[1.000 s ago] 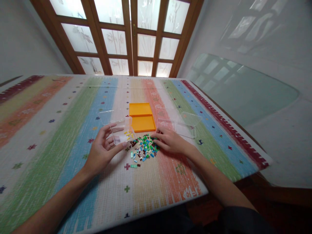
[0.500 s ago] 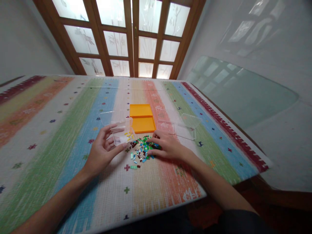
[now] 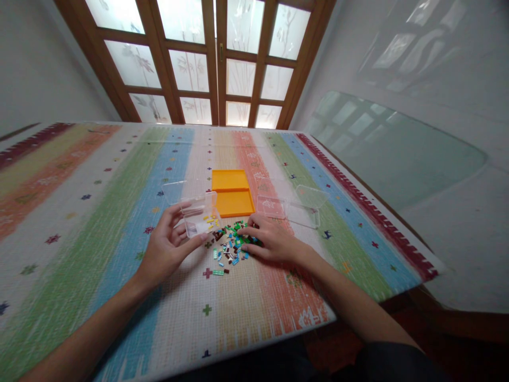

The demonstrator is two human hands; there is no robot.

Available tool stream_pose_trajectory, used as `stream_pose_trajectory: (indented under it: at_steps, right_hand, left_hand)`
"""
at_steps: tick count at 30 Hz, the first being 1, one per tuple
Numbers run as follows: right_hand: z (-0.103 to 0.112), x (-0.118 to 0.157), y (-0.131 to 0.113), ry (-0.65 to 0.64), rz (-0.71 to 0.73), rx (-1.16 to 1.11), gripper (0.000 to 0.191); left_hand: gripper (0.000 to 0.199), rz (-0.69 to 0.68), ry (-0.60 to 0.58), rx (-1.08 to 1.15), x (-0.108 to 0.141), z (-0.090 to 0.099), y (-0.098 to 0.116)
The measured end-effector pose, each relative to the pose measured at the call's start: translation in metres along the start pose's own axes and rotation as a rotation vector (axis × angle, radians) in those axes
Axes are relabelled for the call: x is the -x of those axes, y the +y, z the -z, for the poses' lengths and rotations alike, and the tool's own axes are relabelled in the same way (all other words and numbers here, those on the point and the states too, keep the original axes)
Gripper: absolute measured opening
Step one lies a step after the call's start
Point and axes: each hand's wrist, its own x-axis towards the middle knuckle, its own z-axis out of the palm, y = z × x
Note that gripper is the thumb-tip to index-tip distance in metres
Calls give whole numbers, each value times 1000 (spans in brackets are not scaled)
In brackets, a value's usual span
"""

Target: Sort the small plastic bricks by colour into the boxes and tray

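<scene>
My left hand [image 3: 169, 241] holds a clear plastic box [image 3: 199, 215] by its near left side, thumb at the front edge. Several small yellow bricks [image 3: 211, 220] lie inside the box. Just right of it, a loose pile of small green, blue, brown and white bricks [image 3: 230, 246] is spread on the cloth. My right hand [image 3: 270, 239] rests over the pile's right side with its fingers apart, fingertips among the bricks. Nothing shows between those fingers, and part of the pile is hidden beneath them.
An open orange case [image 3: 233, 203] lies behind the pile. To the right of it are clear open plastic boxes [image 3: 303, 215]. A striped cloth [image 3: 191, 318] covers the table. Glass-paned doors stand beyond, and a wall is at the right.
My right hand has shifted very slightly over the pile. My left hand and the clear box have stayed in nearly the same place.
</scene>
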Motion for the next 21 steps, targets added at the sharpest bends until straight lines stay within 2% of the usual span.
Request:
stream_pose_trajectory:
  at_steps: [11, 18, 21]
  right_hand:
    - [4, 1, 2, -31, 9, -8, 22]
    - [3, 1, 3, -48, 8, 4, 19]
    - [3, 1, 3, -58, 2, 6, 19]
  left_hand:
    - [59, -14, 14, -12, 0, 0, -1]
    - [52, -71, 4, -31, 1, -1, -3]
    - [51, -100, 40, -61, 1, 0, -5]
